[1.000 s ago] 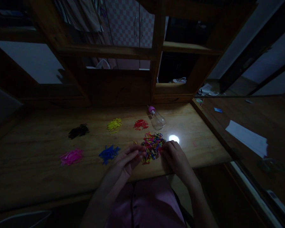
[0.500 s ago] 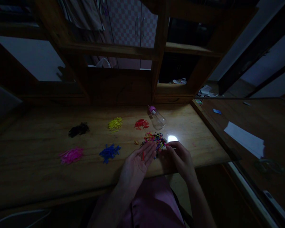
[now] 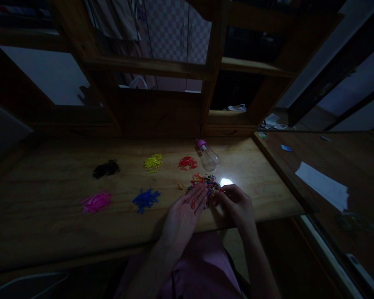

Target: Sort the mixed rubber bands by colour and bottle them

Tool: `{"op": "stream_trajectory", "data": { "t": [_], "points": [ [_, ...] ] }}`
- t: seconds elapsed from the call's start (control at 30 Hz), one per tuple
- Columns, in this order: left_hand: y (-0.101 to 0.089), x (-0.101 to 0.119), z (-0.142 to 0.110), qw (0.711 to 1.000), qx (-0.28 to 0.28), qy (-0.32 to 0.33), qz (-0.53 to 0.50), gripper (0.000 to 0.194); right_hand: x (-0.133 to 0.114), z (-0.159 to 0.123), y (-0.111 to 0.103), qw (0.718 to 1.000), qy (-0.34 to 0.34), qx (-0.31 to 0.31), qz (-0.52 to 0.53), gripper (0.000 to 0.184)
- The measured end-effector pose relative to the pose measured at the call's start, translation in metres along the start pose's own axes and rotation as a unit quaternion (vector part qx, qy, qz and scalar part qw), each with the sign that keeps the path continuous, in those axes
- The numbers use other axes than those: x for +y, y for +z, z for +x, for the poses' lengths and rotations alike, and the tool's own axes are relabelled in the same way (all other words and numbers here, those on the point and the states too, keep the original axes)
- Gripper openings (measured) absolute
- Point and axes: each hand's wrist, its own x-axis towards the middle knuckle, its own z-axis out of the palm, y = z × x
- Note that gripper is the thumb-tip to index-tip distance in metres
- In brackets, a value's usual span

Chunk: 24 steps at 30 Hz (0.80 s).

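Observation:
My left hand [image 3: 183, 214] is palm up with its fingers stretched flat, and a small red rubber band [image 3: 193, 203] lies on them. Beyond those fingertips is a mixed pile of coloured rubber bands [image 3: 210, 181], partly hidden by my hands. My right hand [image 3: 238, 203] pinches at the right side of this pile, with what looks like a reddish rubber band at its fingertips. Sorted rubber bands lie to the left and behind: a red pile [image 3: 187, 163], a yellow pile [image 3: 153, 162], a blue pile [image 3: 146, 200], a pink pile [image 3: 96, 202] and a black pile [image 3: 106, 169].
A clear bottle with a pink cap [image 3: 210, 158] lies behind the mixed pile. A few tan bands [image 3: 180, 187] sit left of it. Wooden shelving [image 3: 162, 112] rises at the desk's back. White paper [image 3: 322, 187] lies on the brown surface to the right.
The view has shifted slightly. My right fingertips showed something pink before and now something reddish at the pile. My left palm stays flat, the red band still on it.

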Motion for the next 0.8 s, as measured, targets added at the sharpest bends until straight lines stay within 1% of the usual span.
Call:
{"op": "stream_trajectory", "data": {
  "t": [0.17, 0.23, 0.3, 0.37, 0.43, 0.5, 0.53, 0.57, 0.63, 0.73, 0.77, 0.8],
  "points": [
    [0.002, 0.000, 0.000, 1.000, 0.003, 0.008, -0.014, 0.035, -0.004, 0.000, 0.000, 0.999, -0.002, 0.032, -0.016, 0.021],
    [0.002, -0.001, 0.000, 1.000, 0.000, 0.006, -0.019, 0.035, -0.010, -0.004, 0.000, 0.998, -0.014, 0.050, -0.029, 0.020],
    [0.003, -0.002, 0.000, 1.000, -0.008, 0.001, -0.026, 0.036, -0.020, -0.012, 0.002, 0.997, -0.037, 0.052, -0.052, 0.016],
    [0.004, -0.004, 0.000, 0.999, -0.020, -0.014, -0.027, 0.036, -0.033, -0.022, 0.006, 0.994, -0.072, 0.018, -0.085, 0.010],
    [0.008, -0.006, -0.001, 0.998, -0.031, -0.036, -0.029, 0.037, -0.045, -0.032, 0.012, 0.985, -0.113, -0.050, -0.117, 0.007],
    [0.011, -0.007, -0.002, 0.997, -0.032, -0.056, -0.035, 0.037, -0.055, -0.039, 0.018, 0.974, -0.143, -0.103, -0.141, 0.011],
    [0.013, -0.007, -0.002, 0.997, -0.027, -0.062, -0.038, 0.036, -0.058, -0.042, 0.020, 0.971, -0.151, -0.110, -0.149, 0.014],
    [0.014, -0.006, -0.003, 0.997, -0.020, -0.064, -0.040, 0.036, -0.060, -0.043, 0.020, 0.970, -0.156, -0.104, -0.154, 0.015],
    [0.014, -0.003, -0.005, 0.998, -0.003, -0.058, -0.040, 0.034, -0.062, -0.044, 0.018, 0.972, -0.160, -0.055, -0.163, 0.013],
    [0.007, 0.007, -0.008, 0.998, 0.035, -0.029, -0.031, 0.029, -0.057, -0.039, 0.006, 0.970, -0.156, 0.044, -0.180, 0.012],
    [0.004, 0.011, -0.010, 0.998, 0.043, -0.019, -0.030, 0.028, -0.053, -0.036, 0.001, 0.968, -0.149, 0.066, -0.193, 0.013],
    [0.001, 0.016, -0.012, 0.999, 0.043, -0.011, -0.031, 0.027, -0.048, -0.033, -0.004, 0.965, -0.141, 0.076, -0.210, 0.014]
  ]
}}
